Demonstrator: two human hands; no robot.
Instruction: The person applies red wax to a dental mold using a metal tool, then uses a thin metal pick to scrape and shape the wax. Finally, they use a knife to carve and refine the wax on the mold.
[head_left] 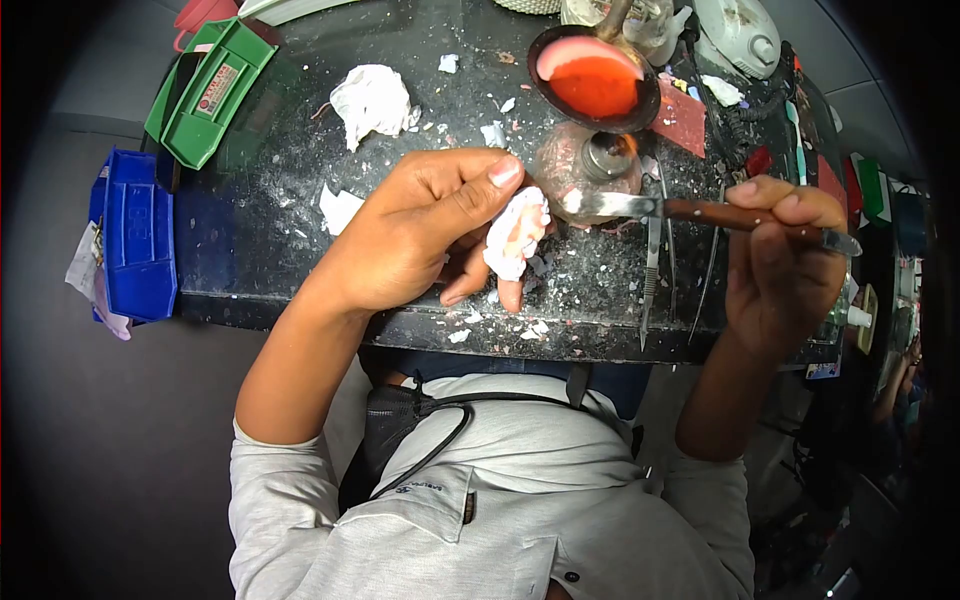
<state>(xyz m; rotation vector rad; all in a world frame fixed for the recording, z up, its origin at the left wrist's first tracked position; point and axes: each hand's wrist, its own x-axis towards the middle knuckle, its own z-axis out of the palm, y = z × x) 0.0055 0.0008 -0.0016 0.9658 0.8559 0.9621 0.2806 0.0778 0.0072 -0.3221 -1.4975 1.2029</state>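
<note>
Head view: left hand [425, 235] closed around white-and-pink plaster dental cast [516, 235], held over black speckled stone bench [290, 190]. Right hand [785, 260], at 3 o'clock of cast, grips wooden-handled metal spatula [700, 211]; blade tip just beside cast, near glass spirit lamp [590, 160].

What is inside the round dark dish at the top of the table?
The dish holds orange-red material, with a paler pink patch at its upper left. The bottom of the dish is covered, so it cannot be seen.
</note>
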